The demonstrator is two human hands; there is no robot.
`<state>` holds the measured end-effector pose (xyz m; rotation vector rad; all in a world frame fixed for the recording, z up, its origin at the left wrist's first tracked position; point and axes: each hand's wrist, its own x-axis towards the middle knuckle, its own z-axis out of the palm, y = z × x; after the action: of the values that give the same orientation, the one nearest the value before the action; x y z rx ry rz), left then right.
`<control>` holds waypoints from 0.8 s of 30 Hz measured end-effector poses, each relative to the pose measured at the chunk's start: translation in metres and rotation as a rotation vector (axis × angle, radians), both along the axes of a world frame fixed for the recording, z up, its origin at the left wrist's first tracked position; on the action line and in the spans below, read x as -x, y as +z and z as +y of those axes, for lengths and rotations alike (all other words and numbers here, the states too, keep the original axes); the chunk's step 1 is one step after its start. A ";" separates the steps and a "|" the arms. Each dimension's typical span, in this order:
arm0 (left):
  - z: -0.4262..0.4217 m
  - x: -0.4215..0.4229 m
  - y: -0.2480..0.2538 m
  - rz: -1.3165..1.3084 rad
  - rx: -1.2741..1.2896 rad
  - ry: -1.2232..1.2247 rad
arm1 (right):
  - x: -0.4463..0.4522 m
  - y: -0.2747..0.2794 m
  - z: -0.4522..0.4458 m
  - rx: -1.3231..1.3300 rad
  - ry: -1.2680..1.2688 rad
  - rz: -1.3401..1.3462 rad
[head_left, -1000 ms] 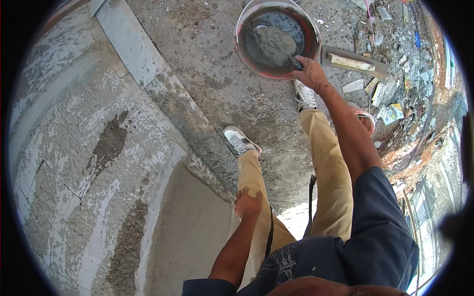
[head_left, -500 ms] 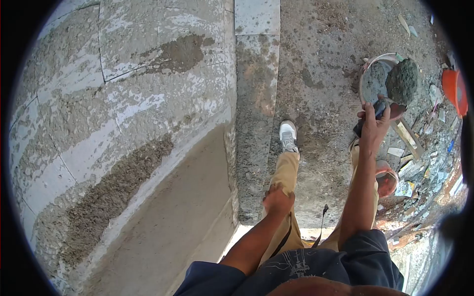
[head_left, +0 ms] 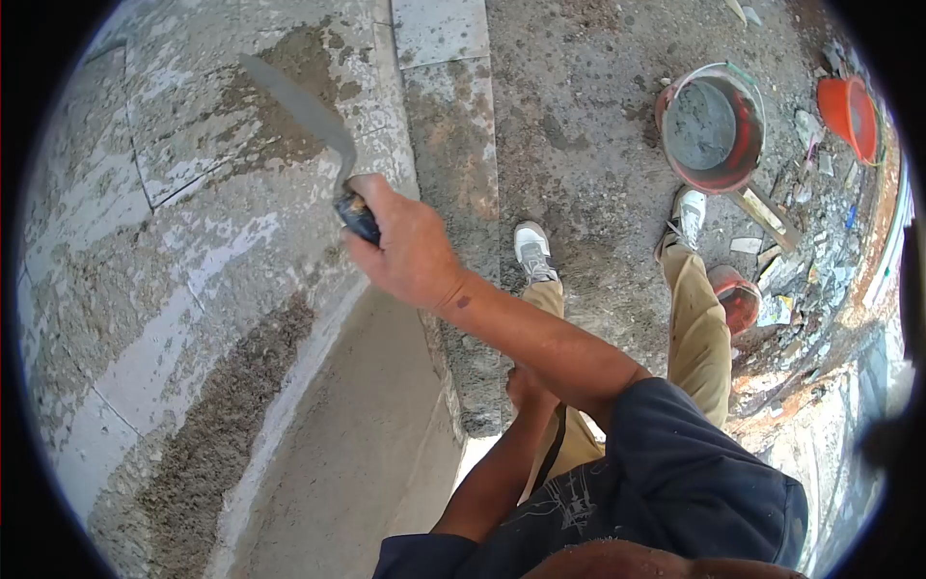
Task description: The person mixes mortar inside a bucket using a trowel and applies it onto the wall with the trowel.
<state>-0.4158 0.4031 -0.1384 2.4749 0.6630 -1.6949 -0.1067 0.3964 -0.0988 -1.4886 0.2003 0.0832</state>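
My right hand (head_left: 410, 246) is wrapped round the dark handle of a trowel (head_left: 304, 106). The trowel's narrow blade points to the upper left, over the rough wall (head_left: 222, 227) and beside a dark mortar patch (head_left: 289, 82). No lump of mortar shows on the blade. Partly behind my right forearm, my left hand (head_left: 529, 388) rests at my left knee, its fingers mostly hidden. A large bucket (head_left: 748, 145) with grey mortar (head_left: 701, 125) inside stands on the ground at the upper right, just beyond my right foot.
An orange bucket (head_left: 844, 116) stands at the far right. A smaller red bucket (head_left: 738, 304) sits beside my right leg. A wooden piece (head_left: 762, 212) and scattered rubble (head_left: 820, 232) lie nearby. A pale ledge (head_left: 444, 34) runs along the wall's foot.
My right hand has swung from the large bucket leftward to the wall with the trowel. The mortar lump seen on the trowel is gone from it. The view has turned toward the wall.
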 end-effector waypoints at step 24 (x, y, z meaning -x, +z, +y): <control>-0.086 -0.022 -0.012 0.144 -0.221 -0.319 | 0.148 -0.308 -0.460 0.797 0.149 0.766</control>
<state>-0.3940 0.3167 -0.1506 2.7536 0.5133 -2.0268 -0.2547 -0.0640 -0.4064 -2.2056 0.8089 0.7722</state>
